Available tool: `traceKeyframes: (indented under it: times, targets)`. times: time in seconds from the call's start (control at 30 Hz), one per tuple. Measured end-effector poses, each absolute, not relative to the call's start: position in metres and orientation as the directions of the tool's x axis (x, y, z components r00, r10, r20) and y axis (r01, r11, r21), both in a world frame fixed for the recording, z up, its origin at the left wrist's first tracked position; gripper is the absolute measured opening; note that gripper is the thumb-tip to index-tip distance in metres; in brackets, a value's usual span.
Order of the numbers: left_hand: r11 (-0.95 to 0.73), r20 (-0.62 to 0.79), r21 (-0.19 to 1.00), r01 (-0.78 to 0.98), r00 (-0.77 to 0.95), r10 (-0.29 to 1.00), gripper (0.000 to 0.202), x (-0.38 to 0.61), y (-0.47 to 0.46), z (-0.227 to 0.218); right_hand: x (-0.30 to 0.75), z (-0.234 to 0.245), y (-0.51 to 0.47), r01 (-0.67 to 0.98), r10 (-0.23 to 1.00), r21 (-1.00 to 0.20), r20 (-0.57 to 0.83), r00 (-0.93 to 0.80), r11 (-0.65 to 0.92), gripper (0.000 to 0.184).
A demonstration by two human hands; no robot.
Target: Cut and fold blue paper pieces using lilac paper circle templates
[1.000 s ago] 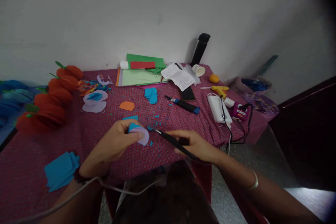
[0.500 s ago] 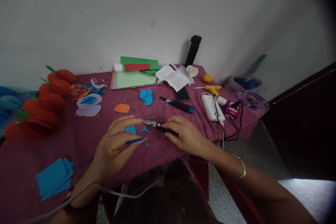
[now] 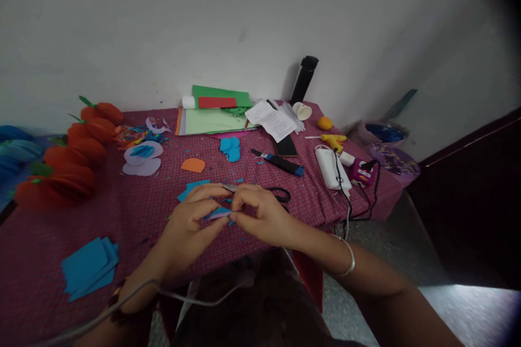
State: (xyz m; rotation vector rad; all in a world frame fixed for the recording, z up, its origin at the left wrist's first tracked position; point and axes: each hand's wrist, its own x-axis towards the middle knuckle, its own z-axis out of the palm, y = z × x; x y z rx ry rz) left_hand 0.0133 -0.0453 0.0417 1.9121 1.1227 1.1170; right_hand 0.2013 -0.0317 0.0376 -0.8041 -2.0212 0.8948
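Note:
My left hand [image 3: 184, 232] pinches a small stack of blue and lilac craft-sheet pieces [image 3: 217, 214] between thumb and fingers. The fingertips of my right hand [image 3: 266, 218] are closed on the right end of that stack. Behind my right hand lie scissors with black handles [image 3: 289, 194], partly covered by it. Blue scraps are scattered under both hands. Blue sheet pieces [image 3: 190, 188] rest just beyond my left hand, and an orange cut-out [image 3: 192, 165] and a blue cut-out [image 3: 230, 148] lie farther back.
Orange pumpkin-like shapes [image 3: 67, 184] line the left side, with a pile of blue sheets [image 3: 89, 270] nearer me. A box cutter [image 3: 283, 164], yellow glue gun [image 3: 334, 141], white power bank [image 3: 331, 168] and black bottle [image 3: 304, 80] stand or lie toward the right. A cable crosses my left wrist.
My right hand has let go of the scissors, which now lie on the table, and has moved left to grip the blue and lilac pieces. My view has shifted slightly.

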Motion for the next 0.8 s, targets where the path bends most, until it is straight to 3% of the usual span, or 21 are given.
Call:
traceKeyframes:
  times: [0.07,0.17,0.27,0.4,0.5,0.57,0.67,0.8]
  targets:
    - [-0.247,0.222,0.946,0.21,0.138,0.965,0.005,0.018,-0.047,0.039,0.197,0.032,-0.031,0.079,0.867,-0.924,0.318,-0.385,0.374,0.014]
    - [-0.054,0.055,0.996,-0.068,0.009,0.998,0.002,0.028,-0.049,0.028,0.188,0.023,-0.032,-0.127,0.949,-0.983,0.16,-0.273,0.13,0.021]
    - [-0.011,-0.001,0.975,-0.221,-0.058,0.998,0.005,0.039,-0.049,0.02,0.178,0.013,-0.033,-0.244,0.97,-0.969,0.098,-0.224,0.041,0.028]
    - [0.016,-0.038,0.965,-0.263,-0.078,0.996,0.009,0.046,-0.05,0.019,0.173,0.007,-0.032,-0.286,0.972,-0.957,0.099,-0.212,0.035,0.031]
    - [0.032,-0.072,0.952,-0.305,-0.122,0.99,0.008,0.045,-0.051,0.022,0.189,0.012,-0.029,-0.137,0.933,-0.986,0.137,-0.333,0.096,0.024]
    - [0.041,-0.109,0.928,-0.371,-0.164,0.98,0.01,0.043,-0.05,0.025,0.211,0.016,-0.026,0.13,0.885,-0.962,0.164,-0.436,0.242,0.013]
    - [0.083,-0.189,0.866,-0.494,-0.169,0.967,0.014,0.04,-0.049,0.028,0.248,0.015,-0.025,0.577,0.861,-0.676,0.176,-0.476,0.457,0.019]
    - [0.123,-0.278,0.763,-0.634,-0.151,0.949,0.016,0.038,-0.052,0.031,0.273,0.004,-0.025,0.729,0.831,-0.425,0.116,-0.544,0.536,0.033]
